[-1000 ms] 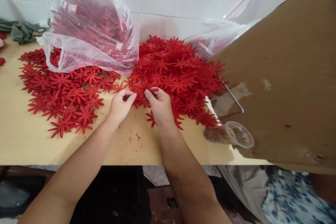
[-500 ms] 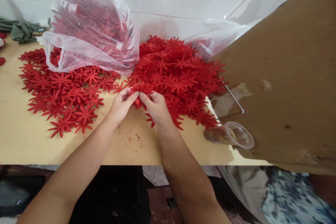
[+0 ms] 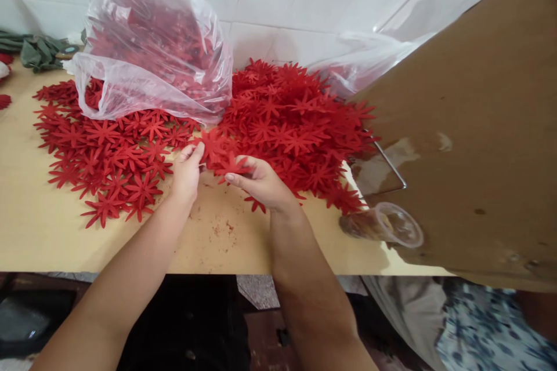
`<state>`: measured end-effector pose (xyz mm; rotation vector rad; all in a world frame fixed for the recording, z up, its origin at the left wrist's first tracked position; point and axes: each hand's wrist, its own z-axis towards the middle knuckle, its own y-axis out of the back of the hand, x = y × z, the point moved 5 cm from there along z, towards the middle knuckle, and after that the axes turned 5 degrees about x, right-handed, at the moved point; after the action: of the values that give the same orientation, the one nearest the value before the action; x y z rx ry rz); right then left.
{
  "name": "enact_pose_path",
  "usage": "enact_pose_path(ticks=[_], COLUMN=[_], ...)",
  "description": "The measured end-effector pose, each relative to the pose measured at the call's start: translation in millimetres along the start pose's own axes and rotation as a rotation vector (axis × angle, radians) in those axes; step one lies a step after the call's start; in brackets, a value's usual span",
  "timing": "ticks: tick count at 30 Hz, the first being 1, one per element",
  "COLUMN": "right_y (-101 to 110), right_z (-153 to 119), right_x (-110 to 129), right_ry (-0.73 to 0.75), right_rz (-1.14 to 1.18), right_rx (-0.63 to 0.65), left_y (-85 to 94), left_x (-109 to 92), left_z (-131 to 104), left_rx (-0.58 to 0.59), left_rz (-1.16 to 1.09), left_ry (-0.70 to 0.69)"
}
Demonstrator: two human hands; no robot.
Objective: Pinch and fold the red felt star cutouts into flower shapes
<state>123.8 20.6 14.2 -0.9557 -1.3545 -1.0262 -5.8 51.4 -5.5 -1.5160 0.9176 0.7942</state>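
My left hand pinches a red flower-shaped piece with long narrow petals, between thumb and fingers. Just to its right, my right hand has a second red flower-shaped piece between thumb and fingers. The two pieces overlap in view; whether they are joined I cannot tell. Behind my right hand rises a large heap of red flower pieces. Another, flatter heap spreads out left of my left hand. Reddish crumbs lie on the table below my hands.
A clear plastic bag full of red pieces leans on the tiled wall. On the right, a brown board stands beside a tilted plastic cup on the table. Green cloth lies far left. A person's patterned clothing shows lower right.
My hands have moved apart from a close two-handed pinch, the left going left and the right slightly down. Two red flower-shaped pieces now show between them, one at each hand.
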Motion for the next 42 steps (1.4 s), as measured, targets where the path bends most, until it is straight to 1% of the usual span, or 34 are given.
enact_pose_path(ticks=[1, 2, 3, 5, 7, 9, 10, 11, 12, 13, 15, 16, 17, 18, 19, 23, 25, 27, 29, 31, 32, 37, 39, 42], right_y=[4, 11, 20, 41, 60, 69, 68, 63, 55, 44, 20, 9, 3, 0, 0, 11, 14, 14, 12, 11, 10, 5, 6, 8], right_z=[0, 0, 0, -1, -3, -8, -10, -11, -10, -6, 2, 5, 7, 8, 9, 7, 5, 4, 4, 4, 4, 4, 4, 5], right_x=[-1, -3, -5, -10, -14, -11, -7, -2, 1, 3, 2, 1, -1, -2, -3, -4, -4, -3, -1, 1, 2, 2, 2, 1], right_ry=[0.001, 0.018, 0.044, 0.099, 0.143, 0.194, 0.225, 0.247, 0.253, 0.239, 0.176, 0.15, 0.134, 0.128, 0.126, 0.102, 0.073, 0.048, 0.056, 0.083, 0.087, 0.04, 0.04, 0.037], right_rz=[0.007, 0.017, 0.026, 0.028, -0.019, -0.145, -0.212, -0.258, -0.27, -0.245, -0.125, -0.062, -0.011, 0.026, 0.054, 0.076, 0.041, -0.004, -0.038, -0.04, -0.032, 0.045, 0.062, 0.059], right_rx=[-0.049, -0.135, -0.249, -0.487, -0.68, -0.818, -0.853, -0.842, -0.776, -0.664, -0.4, -0.301, -0.246, -0.231, -0.244, -0.344, -0.357, -0.366, -0.371, -0.356, -0.33, -0.169, -0.165, -0.201], left_y=[4.8, 8.3, 10.0, 7.6, 0.3, -7.1, -9.8, -12.0, -13.6, -15.0, -16.5, -16.8, -16.6, -16.2, -15.6, -15.2, -17.2, -21.1, -25.3, -27.3, -26.8, -18.8, -17.7, -18.9], left_x=[-1, -2, -2, -2, 0, 2, 3, 3, 4, 3, 2, 2, 2, 1, 1, 1, 0, -1, -2, -2, -1, 1, 0, -1], left_z=[2, 4, 5, 5, 3, 0, -2, -3, -4, -5, -6, -6, -6, -6, -6, -8, -9, -11, -12, -13, -13, -9, -8, -9], left_rx=[-0.042, -0.066, -0.066, -0.006, 0.081, 0.139, 0.152, 0.164, 0.175, 0.187, 0.208, 0.21, 0.205, 0.194, 0.181, 0.152, 0.178, 0.233, 0.291, 0.319, 0.312, 0.222, 0.209, 0.197], left_rz=[-0.01, -0.016, -0.015, 0.016, 0.073, 0.127, 0.146, 0.163, 0.176, 0.186, 0.194, 0.195, 0.193, 0.189, 0.183, 0.16, 0.151, 0.135, 0.13, 0.142, 0.146, 0.086, 0.074, 0.065], left_ry=[0.005, 0.009, 0.012, 0.017, 0.021, 0.014, 0.007, 0.0, -0.006, -0.012, -0.03, -0.037, -0.041, -0.041, -0.039, -0.03, -0.02, -0.013, -0.017, -0.013, -0.007, 0.053, 0.055, 0.032])
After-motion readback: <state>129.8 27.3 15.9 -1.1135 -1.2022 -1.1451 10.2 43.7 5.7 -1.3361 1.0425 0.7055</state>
